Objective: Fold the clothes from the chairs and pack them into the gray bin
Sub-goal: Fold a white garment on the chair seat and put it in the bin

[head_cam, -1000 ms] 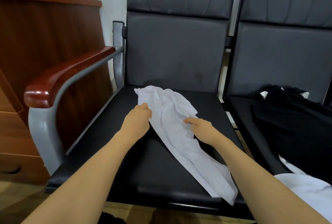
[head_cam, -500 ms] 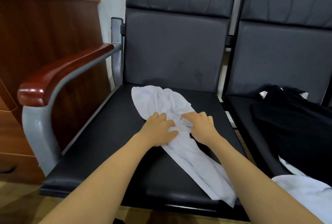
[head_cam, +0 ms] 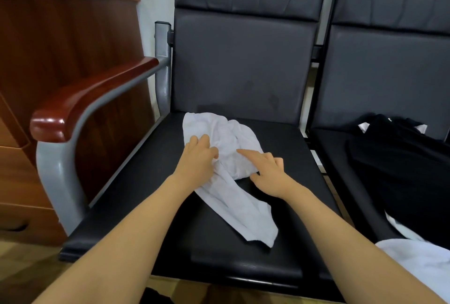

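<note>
A white garment (head_cam: 226, 157) lies crumpled in a long strip across the black seat (head_cam: 136, 206) of the left chair. My left hand (head_cam: 197, 160) rests on its left side with the fingers spread over the fabric. My right hand (head_cam: 267, 169) touches the garment's right side, index finger stretched out on the cloth, thumb at the folded edge. A black garment (head_cam: 399, 157) is heaped on the right chair. The gray bin is not in view.
The left chair has a reddish wooden armrest (head_cam: 92, 99) on a grey metal frame. A wooden cabinet (head_cam: 60, 48) stands at the left. More white fabric (head_cam: 418, 262) shows at the lower right edge.
The lower end of the white garment has been drawn up the seat and the upper part bunched. Both hands moved toward each other onto the cloth, then spread apart slightly.
</note>
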Action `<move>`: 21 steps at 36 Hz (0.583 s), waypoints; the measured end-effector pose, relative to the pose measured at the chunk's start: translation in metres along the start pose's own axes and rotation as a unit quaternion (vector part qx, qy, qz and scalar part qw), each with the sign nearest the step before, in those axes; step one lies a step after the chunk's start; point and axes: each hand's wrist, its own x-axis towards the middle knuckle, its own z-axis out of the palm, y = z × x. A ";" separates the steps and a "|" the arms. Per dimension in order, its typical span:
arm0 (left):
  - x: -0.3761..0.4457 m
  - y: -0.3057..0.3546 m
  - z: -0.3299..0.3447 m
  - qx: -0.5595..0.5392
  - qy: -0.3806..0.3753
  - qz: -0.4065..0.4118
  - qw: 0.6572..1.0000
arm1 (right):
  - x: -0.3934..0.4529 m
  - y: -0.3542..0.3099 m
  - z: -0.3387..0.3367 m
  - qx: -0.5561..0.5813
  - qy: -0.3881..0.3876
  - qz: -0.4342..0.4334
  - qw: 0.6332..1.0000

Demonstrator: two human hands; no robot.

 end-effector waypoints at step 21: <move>-0.006 -0.015 -0.034 0.070 -0.004 -0.065 0.995 | 0.004 -0.006 -0.006 -0.294 0.107 -0.065 0.948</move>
